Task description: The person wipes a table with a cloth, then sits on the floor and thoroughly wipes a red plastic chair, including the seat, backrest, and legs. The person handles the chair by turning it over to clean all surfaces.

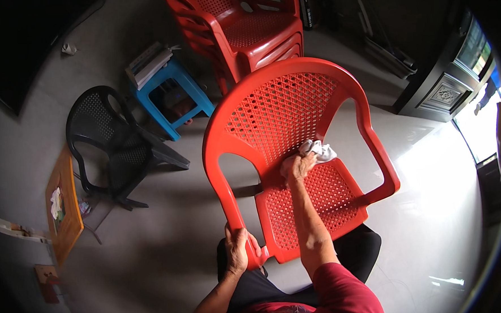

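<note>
A red plastic armchair [282,225] with a woven-pattern back and seat stands tilted in front of me, its seat toward my knees. My left hand [238,250] is wrapped round the front end of its left armrest. Bunched in my right hand [301,167] is a white cloth [317,151], pressed where the seat meets the backrest. Part of the cloth is hidden under the fingers.
Behind the chair rises a stack of red chairs [261,31]. To its left are a blue stool [170,78] with books [150,64] on it, a small black chair [111,147] and a low wooden table [66,206]. An open dark door [443,98] stands at the right.
</note>
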Motion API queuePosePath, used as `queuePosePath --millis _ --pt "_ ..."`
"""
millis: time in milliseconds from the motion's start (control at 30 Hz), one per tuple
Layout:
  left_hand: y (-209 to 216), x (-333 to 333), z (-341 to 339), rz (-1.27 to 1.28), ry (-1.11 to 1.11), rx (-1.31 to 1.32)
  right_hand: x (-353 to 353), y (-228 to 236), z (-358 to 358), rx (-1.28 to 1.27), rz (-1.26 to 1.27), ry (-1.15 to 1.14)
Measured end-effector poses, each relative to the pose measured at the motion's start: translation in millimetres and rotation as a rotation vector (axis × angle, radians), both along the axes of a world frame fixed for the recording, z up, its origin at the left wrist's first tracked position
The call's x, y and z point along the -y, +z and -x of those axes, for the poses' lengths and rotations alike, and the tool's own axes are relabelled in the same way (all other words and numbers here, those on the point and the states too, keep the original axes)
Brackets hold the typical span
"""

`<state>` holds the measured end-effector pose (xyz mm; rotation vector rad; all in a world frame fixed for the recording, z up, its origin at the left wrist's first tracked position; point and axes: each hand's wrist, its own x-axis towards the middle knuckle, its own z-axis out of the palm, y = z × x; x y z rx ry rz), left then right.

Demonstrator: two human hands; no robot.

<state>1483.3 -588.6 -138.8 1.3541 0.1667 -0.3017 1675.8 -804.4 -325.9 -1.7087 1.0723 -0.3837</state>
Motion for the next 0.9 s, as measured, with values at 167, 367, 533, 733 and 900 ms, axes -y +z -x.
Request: queuePosePath --millis 167,367,533,733,900 --pt "0 2 0 0.026 0.018 -0.025 -66 43 -10 0.479 -0.337 -0.105" --pt "-4 -1 -1 -0.010 0.006 -0.049 -120 119 -3 0.806 -0.228 0.131" --pt "0 -3 0 -0.018 0.036 -0.076 -124 196 2 0.790 0.714 0.421" --pt "13 14 -4 0.058 -0.008 -0.093 -35 99 -53 0.569 0.916 -0.154" --pt "13 4 0 0.061 0.033 -0.094 -45 79 -30 0.493 0.085 -0.314"
